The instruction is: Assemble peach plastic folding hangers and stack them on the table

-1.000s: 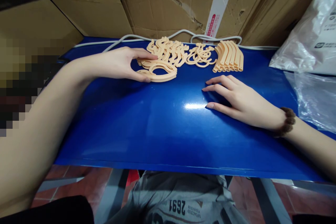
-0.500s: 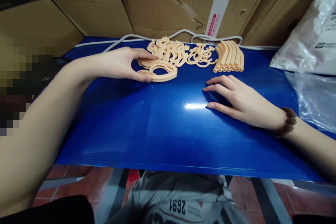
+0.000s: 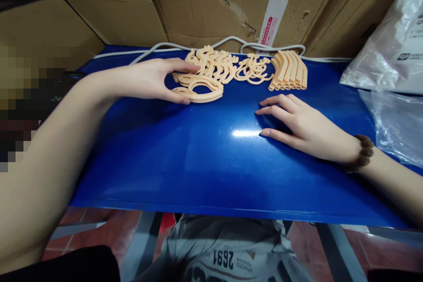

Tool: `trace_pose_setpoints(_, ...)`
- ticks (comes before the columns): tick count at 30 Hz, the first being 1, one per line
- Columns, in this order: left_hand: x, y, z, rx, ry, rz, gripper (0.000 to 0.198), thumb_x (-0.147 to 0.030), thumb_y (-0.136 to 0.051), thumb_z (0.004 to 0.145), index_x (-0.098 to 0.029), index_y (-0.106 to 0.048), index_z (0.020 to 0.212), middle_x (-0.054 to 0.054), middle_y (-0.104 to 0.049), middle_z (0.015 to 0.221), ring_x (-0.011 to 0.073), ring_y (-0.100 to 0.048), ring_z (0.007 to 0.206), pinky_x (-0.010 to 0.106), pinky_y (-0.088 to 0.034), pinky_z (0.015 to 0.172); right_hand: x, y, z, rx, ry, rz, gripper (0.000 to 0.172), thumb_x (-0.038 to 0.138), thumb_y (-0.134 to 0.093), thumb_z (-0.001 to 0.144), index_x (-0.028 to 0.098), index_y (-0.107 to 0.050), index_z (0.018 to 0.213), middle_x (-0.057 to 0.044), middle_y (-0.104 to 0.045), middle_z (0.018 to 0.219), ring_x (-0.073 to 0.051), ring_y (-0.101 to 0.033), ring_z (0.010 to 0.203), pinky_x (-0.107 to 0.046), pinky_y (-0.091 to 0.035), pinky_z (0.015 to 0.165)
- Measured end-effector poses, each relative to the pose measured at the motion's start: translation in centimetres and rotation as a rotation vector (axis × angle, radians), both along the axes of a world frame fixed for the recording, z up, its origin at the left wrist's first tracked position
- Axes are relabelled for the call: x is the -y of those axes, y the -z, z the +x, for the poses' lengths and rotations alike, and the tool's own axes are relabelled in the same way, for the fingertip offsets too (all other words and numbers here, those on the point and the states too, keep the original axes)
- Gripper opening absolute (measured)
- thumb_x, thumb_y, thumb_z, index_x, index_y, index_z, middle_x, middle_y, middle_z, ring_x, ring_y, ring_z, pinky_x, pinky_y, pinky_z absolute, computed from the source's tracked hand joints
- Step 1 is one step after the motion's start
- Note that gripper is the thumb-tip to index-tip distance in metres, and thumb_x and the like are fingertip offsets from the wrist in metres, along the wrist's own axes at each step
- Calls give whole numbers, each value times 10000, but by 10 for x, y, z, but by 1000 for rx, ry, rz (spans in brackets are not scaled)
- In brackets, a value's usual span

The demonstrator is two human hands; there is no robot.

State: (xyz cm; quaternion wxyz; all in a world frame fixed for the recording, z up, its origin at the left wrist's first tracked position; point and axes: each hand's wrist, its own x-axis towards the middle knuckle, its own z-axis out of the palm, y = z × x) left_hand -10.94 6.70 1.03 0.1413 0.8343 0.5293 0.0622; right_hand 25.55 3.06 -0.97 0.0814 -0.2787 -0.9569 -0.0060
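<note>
My left hand is at the left end of a stack of cream-coloured, oval-curved plastic pieces. Its thumb lies against the front of the stack and its fingers reach over the back, so the stack sits between them. Behind are wavy cream plastic pieces, with thin hook-shaped pieces beside them. Farther right stands a row of curved tube-like pieces. My right hand rests on the blue tabletop, fingers apart and holding nothing, just in front of that row.
Cardboard boxes stand along the back edge. A white cable runs in front of them, behind the pieces. On the right lie a filled plastic bag and loose clear plastic film. The table's front edge is near my lap.
</note>
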Motion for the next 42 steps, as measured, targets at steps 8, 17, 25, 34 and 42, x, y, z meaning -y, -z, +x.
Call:
trace_pose_setpoints(8, -7, 0, -27, -118, -39, -3, 1048, -744, -693, 677, -335, -280, 1549, -32, -378, 1580, 295, -413, 1415, 411, -326, 1176, 1, -1, 0, 7, 0, -4, 482, 496, -454, 990, 139, -596, 1280, -159, -558, 1307, -283, -544, 1179, -441, -440, 1039)
trace_pose_setpoints(17, -10, 4, -31, -153, -81, -34, 1023, -758, -658, 690, -343, -278, 1545, -24, -448, 1525, 297, -497, 1339, 396, -375, 1129, 1, -2, 0, 13, 0, 2, 487, 500, -453, 990, 140, -593, 1287, -160, -557, 1310, -285, -544, 1176, -448, -448, 1035)
trace_pose_setpoints(25, -12, 4, -32, -153, -65, -7, 1013, -757, -648, 706, -334, -278, 1548, -14, -482, 1499, 296, -518, 1313, 408, -390, 1116, 0, -2, 1, 13, 4, -7, 484, 499, -449, 991, 144, -590, 1289, -167, -556, 1319, -291, -544, 1184, -464, -451, 1036)
trace_pose_setpoints(34, -10, 2, -31, -155, -69, -9, 972, -736, -654, 727, -330, -306, 1539, 5, -475, 1510, 313, -513, 1316, 400, -388, 1115, 1, -3, -1, 6, 16, -37, 448, 491, -459, 984, 180, -587, 1280, -167, -564, 1321, -308, -550, 1190, -506, -456, 1026)
trace_pose_setpoints(42, -9, 2, -30, -161, -53, -1, 956, -741, -640, 742, -348, -288, 1539, -2, -473, 1510, 304, -517, 1313, 403, -403, 1097, 1, -2, 0, 10, 3, -19, 475, 492, -459, 987, 147, -591, 1285, -172, -560, 1320, -298, -546, 1189, -475, -450, 1036)
